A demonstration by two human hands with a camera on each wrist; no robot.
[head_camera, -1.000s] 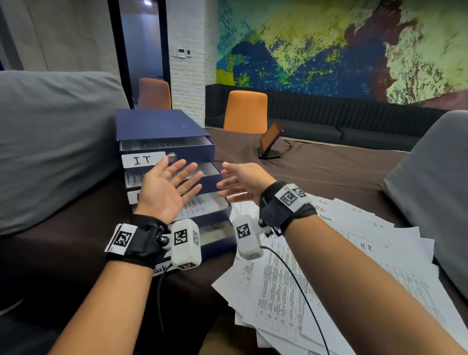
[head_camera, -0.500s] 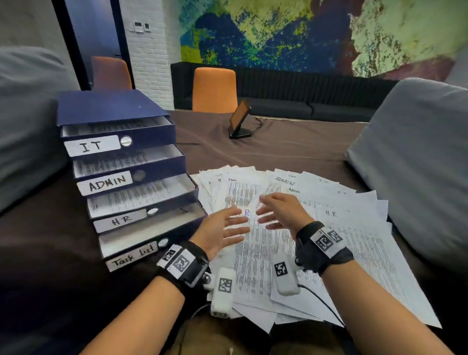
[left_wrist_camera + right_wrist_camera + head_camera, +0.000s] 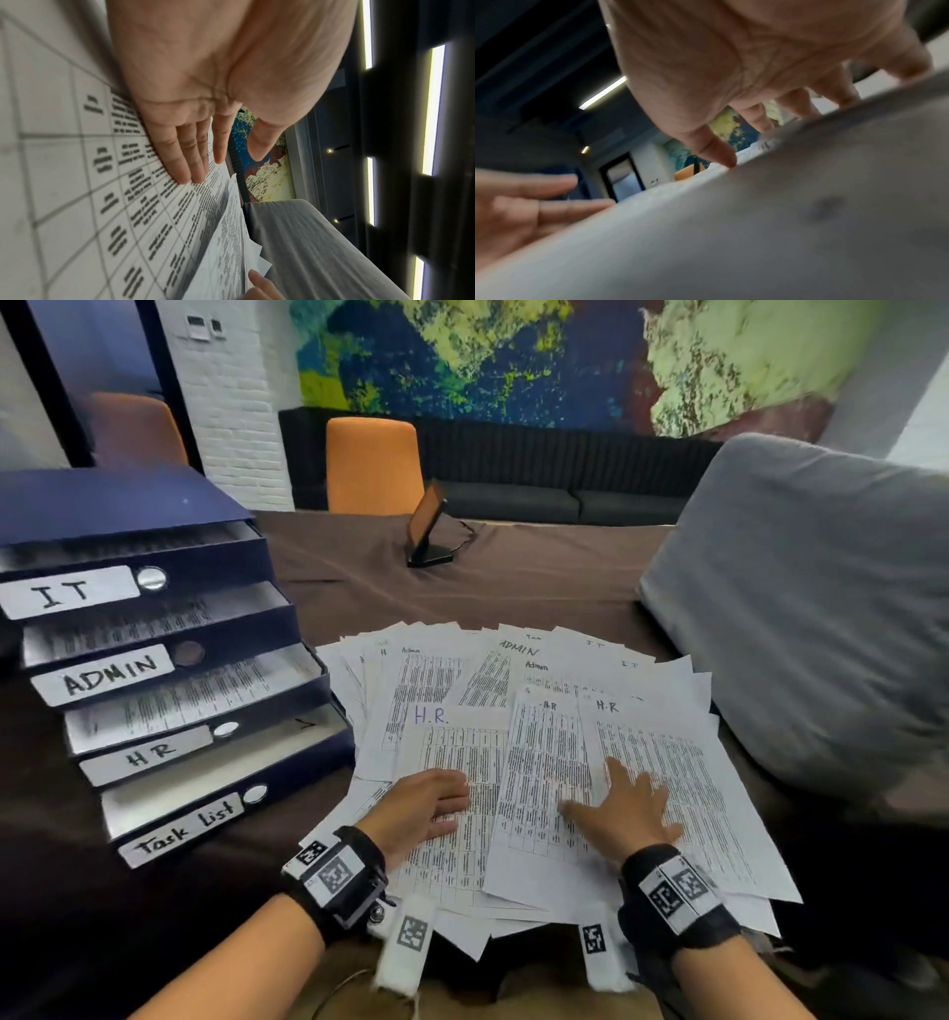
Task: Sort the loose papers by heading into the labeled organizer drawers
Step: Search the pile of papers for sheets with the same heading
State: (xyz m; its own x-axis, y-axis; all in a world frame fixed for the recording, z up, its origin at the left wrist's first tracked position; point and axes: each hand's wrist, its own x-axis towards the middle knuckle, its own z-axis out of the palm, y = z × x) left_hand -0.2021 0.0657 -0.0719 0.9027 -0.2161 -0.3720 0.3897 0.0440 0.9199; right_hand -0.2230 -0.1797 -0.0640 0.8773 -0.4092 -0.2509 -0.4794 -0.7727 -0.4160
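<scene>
While the papers (image 3: 539,762) are lying fanned on the desk (image 3: 513,588) beside the organizer (image 3: 154,660), both hands are pressing them. Left hand (image 3: 421,806) and right hand (image 3: 624,814) are resting flat, fingers straight, gripping nothing.

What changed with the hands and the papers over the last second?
Both hands came down from in front of the organizer onto the loose papers. The left hand now rests flat on the big H.R. sheet; the right hand presses spread fingers on the sheets beside it. Nothing is gripped yet. The drawers and the paper pile look unchanged.
</scene>
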